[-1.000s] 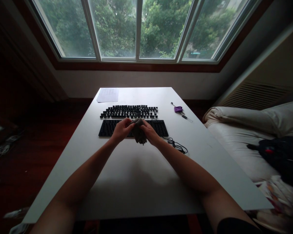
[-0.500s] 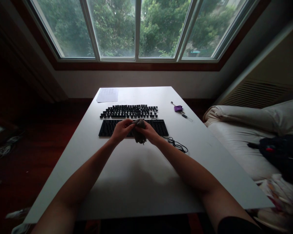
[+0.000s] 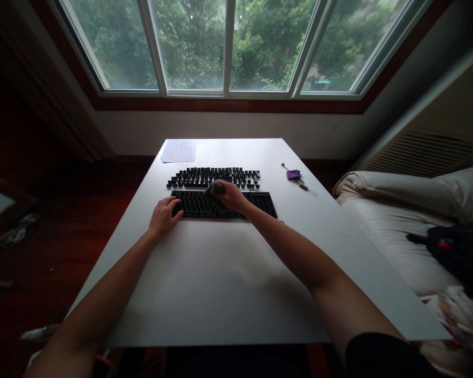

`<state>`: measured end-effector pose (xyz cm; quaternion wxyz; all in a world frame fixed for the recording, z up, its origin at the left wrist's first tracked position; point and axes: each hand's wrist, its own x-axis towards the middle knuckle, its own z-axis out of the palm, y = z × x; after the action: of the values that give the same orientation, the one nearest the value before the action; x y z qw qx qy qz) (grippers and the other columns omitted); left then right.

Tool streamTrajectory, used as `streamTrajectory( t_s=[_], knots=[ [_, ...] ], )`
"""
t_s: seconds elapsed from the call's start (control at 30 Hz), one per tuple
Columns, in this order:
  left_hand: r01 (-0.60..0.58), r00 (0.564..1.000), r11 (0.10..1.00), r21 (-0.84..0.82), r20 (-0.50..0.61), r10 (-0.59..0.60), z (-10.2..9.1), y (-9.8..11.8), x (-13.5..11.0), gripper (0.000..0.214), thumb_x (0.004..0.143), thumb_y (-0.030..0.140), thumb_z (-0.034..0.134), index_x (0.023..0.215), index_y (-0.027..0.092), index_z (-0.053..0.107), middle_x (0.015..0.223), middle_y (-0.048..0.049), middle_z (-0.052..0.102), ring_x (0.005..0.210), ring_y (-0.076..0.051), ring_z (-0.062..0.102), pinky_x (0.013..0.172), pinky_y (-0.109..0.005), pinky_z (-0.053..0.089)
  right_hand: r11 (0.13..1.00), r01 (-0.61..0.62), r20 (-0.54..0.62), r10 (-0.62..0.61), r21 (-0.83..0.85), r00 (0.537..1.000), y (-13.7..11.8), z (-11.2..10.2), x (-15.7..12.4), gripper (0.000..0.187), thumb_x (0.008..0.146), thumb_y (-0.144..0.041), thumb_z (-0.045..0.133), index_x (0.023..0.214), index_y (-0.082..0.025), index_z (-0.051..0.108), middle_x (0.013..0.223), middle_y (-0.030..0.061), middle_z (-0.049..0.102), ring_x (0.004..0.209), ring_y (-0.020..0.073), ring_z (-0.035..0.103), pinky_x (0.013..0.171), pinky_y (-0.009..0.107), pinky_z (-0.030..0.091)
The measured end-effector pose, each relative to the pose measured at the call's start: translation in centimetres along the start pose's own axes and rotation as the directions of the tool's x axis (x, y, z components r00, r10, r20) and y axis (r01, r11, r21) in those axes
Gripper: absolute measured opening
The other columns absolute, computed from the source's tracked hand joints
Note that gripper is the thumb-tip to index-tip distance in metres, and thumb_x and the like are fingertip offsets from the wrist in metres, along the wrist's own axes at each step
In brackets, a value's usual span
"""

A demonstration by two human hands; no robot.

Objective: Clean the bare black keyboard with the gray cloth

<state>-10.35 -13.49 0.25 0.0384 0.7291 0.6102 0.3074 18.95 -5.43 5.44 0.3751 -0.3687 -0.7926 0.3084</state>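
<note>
A black keyboard base [image 3: 260,202] lies across the middle of the white table [image 3: 228,273]. Behind it, several loose black keycaps [image 3: 213,177] are laid out in rows. My right hand [image 3: 228,197] is closed around a dark grey cloth [image 3: 214,189] and presses it onto the keyboard near its middle. My left hand [image 3: 163,216] rests on the keyboard's left end, fingers curled over its edge.
A sheet of paper [image 3: 178,150] lies at the table's far left corner. A purple tool [image 3: 294,175] and a thin pen-like tool [image 3: 307,189] lie at the right. A sofa [image 3: 410,231] with a black bag [image 3: 461,252] stands right of the table. Windows are beyond.
Both hands held the cloth together above the table. Now my left hand has let go and dropped to the keyboard's left end, and my right hand has carried the cloth onto the keyboard.
</note>
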Motion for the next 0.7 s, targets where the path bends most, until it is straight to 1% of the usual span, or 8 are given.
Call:
streamTrajectory(
  t_s=[0.07, 0.17, 0.3, 0.4, 0.57, 0.7],
  knots=[
    [-0.013, 0.999, 1.0, 0.009, 0.048, 0.012, 0.4, -0.7, -0.4, 0.046, 0.085, 0.04, 0.066, 0.127, 0.023, 0.065, 0.142, -0.0132, 0.055, 0.132, -0.036, 0.047, 0.116, -0.054, 0.035, 0.992, 0.033, 0.067, -0.024, -0.123, 0.997, -0.3, 1.5, 2.1, 0.015, 0.082, -0.023, 0.063, 0.096, -0.022, 0.068, 0.087, 0.0009, 0.071, 0.082, 0.0197, 0.062, 0.076, 0.029, 0.043],
    [-0.018, 0.996, 1.0, 0.022, 0.082, 0.016, 0.7, -1.2, -0.4, 0.048, 0.086, 0.041, 0.065, 0.13, 0.022, 0.063, 0.143, -0.0138, 0.054, 0.136, -0.036, 0.043, 0.118, -0.054, 0.033, 0.957, 0.094, 0.169, -0.048, -0.275, 0.984, -0.8, 4.4, 5.1, 0.017, 0.082, -0.02, 0.065, 0.098, -0.022, 0.07, 0.091, 0.0037, 0.074, 0.084, 0.0223, 0.064, 0.074, 0.028, 0.04],
    [-0.049, 0.992, 0.999, 0.01, 0.117, 0.047, 0.3, -1.8, 0.0, 0.048, 0.085, 0.041, 0.067, 0.129, 0.022, 0.064, 0.141, -0.0132, 0.055, 0.135, -0.036, 0.043, 0.118, -0.054, 0.036, 0.913, 0.126, 0.213, -0.043, -0.389, 0.976, -1.5, 8.1, 8.2, 0.02, 0.087, -0.022, 0.064, 0.106, -0.023, 0.071, 0.102, 0.0057, 0.076, 0.09, 0.023, 0.065, 0.074, 0.027, 0.038],
    [-0.087, 0.982, 0.996, 0.022, 0.168, 0.082, -0.2, -2.3, 0.2, 0.048, 0.086, 0.041, 0.068, 0.13, 0.022, 0.063, 0.142, -0.0116, 0.055, 0.135, -0.035, 0.043, 0.117, -0.053, 0.038, 0.864, 0.163, 0.276, -0.028, -0.477, 0.961, -2.0, 10.2, 9.6, 0.023, 0.091, -0.027, 0.062, 0.112, -0.024, 0.071, 0.107, 0.0058, 0.075, 0.093, 0.0227, 0.066, 0.074, 0.027, 0.039],
    [-0.102, 0.975, 0.992, 0.077, 0.204, 0.085, -0.6, -2.1, 0.2, 0.051, 0.086, 0.046, 0.068, 0.131, 0.024, 0.063, 0.139, -0.0101, 0.055, 0.132, -0.035, 0.044, 0.115, -0.051, 0.041, 0.788, 0.258, 0.381, -0.033, -0.559, 0.924, -3.0, 12.3, 10.7, 0.026, 0.095, -0.03, 0.057, 0.117, -0.025, 0.07, 0.113, 0.0068, 0.074, 0.099, 0.0227, 0.067, 0.076, 0.027, 0.041],
    [-0.1, 0.979, 0.988, 0.122, 0.192, 0.075, -0.7, -1.4, 0.0, 0.058, 0.081, 0.05, 0.073, 0.132, 0.025, 0.062, 0.138, -0.0113, 0.055, 0.131, -0.037, 0.045, 0.113, -0.052, 0.042, 0.744, 0.304, 0.424, -0.032, -0.595, 0.905, -3.9, 12.8, 10.9, 0.027, 0.096, -0.033, 0.056, 0.117, -0.023, 0.069, 0.116, 0.0089, 0.073, 0.101, 0.0237, 0.067, 0.076, 0.027, 0.042]
  ],
)
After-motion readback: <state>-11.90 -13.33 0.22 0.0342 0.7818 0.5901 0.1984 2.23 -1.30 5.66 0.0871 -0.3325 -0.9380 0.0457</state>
